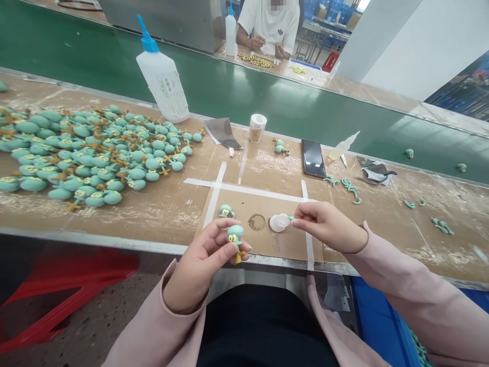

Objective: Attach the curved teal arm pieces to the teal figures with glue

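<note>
My left hand [214, 250] is closed round a teal cartoon figurine [235, 235] with yellow eyes and a brown base, held upright between thumb and fingers. A second teal figurine [226, 211] is just behind that hand, partly hidden by it. My right hand [324, 224] pinches a small teal piece [291, 218], most of it covered by the fingertips. The visible end of this piece is at the rim of a small whitish cup [278, 223] on the cardboard. Between the hands, a brown ring-shaped mark [256, 222] shows on the board.
A large pile of teal figurines [95, 153] covers the left. Behind stand a glue bottle [162, 81], a white tub [257, 127], a phone [313, 158] and a small squeeze bottle [344, 146]. Curved teal pieces [349, 188] lie right. A co-worker [269, 30] sits across the green belt [237, 84].
</note>
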`<action>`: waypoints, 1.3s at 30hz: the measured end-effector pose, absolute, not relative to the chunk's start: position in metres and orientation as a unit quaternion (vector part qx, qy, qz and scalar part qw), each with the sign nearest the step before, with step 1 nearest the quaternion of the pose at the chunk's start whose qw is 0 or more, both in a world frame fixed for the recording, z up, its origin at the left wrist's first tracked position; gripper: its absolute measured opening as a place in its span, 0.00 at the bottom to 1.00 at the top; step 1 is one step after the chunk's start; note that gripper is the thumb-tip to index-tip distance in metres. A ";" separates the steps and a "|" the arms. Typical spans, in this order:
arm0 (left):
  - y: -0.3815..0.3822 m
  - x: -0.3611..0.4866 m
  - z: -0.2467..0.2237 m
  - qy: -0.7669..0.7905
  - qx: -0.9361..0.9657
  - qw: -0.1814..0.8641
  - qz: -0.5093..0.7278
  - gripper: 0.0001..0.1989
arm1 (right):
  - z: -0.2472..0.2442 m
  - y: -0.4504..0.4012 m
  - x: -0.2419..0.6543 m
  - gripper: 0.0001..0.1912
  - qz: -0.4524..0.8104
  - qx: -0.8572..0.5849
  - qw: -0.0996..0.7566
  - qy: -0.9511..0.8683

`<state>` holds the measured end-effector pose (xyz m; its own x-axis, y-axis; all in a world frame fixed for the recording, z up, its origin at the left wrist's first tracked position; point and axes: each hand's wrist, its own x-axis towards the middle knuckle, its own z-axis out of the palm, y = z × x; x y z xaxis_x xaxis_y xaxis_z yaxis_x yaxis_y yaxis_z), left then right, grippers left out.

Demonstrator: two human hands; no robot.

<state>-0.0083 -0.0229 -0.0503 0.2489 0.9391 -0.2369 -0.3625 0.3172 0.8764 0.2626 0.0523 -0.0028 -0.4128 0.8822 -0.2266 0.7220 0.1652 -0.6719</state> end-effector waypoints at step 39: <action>-0.028 0.038 -0.022 0.339 0.426 0.641 0.541 0.19 | 0.011 -0.020 0.200 0.08 0.623 -0.422 0.476 -0.455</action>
